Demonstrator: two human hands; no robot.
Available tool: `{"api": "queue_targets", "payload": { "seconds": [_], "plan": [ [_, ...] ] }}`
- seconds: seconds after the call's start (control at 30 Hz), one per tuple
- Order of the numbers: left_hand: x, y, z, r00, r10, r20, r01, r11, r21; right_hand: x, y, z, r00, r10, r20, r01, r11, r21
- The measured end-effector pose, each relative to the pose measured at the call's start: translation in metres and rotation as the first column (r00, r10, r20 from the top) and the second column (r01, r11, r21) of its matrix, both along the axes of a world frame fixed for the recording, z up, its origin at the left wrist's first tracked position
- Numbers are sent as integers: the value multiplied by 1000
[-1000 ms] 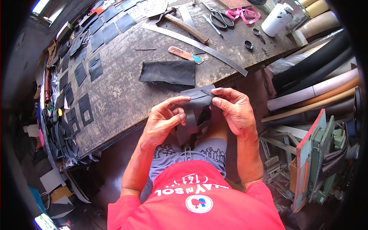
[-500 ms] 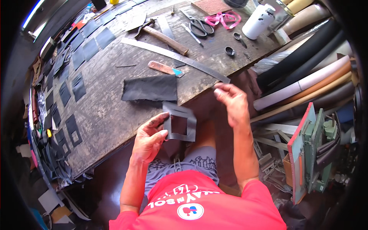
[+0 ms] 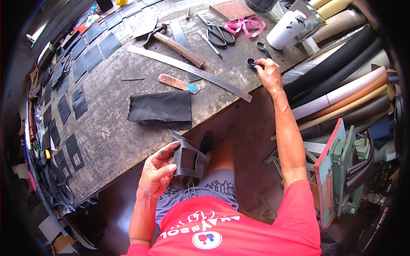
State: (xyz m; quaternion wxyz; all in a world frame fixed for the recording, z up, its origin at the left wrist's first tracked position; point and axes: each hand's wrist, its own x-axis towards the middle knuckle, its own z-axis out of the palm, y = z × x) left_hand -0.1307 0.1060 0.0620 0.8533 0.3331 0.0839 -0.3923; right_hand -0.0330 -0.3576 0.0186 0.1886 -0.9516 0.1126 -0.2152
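Observation:
Between the thumb and fingers of my left hand [image 3: 157, 173] is a black leather piece [image 3: 189, 172] with a square window cut through it. It hangs over my lap, just off the table's front edge. My right hand [image 3: 270, 76] reaches out to a small round black cup [image 3: 250, 63] near the table's right edge. Its fingers are pinched at the cup's rim; whatever they hold is too small to make out. Just beyond the cup lies a small dark spoon [image 3: 262, 46]. A black leather rectangle [image 3: 160, 106] rests on the table in front of my left hand.
On the wooden table [image 3: 106, 145] are a steel ruler [image 3: 188, 70], a hammer [image 3: 179, 50], a knife [image 3: 177, 82], scissors [image 3: 218, 34] and a white bottle [image 3: 285, 30]. Dark leather pieces [image 3: 80, 102] cover the left side. Material rolls [image 3: 341, 91] and a green device [image 3: 348, 170] stand right.
My right hand has moved forward and right, from the ruler's end to the small cup. My left hand, still holding the leather piece, has tilted it and drawn slightly back.

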Motion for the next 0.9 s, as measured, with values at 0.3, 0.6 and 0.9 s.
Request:
{"api": "queue_targets", "payload": {
  "seconds": [0.3, 0.6, 0.9],
  "plan": [
    [3, -3, 3, 1000, 12, 9, -10, 986, -166, -16, -7, 2, 988, -64, 140, 40, 985, 170],
    [-7, -8, 4, 998, 59, 4, -58, 987, -149, -146, 212, 83, 972, 90, 218, -227, 604, 764],
    [-16, -15, -11, 1000, 18, -24, -27, 896, -442, -183, 268, 60, 944, 77, 320, -323, 401, 857]
  ]
}}
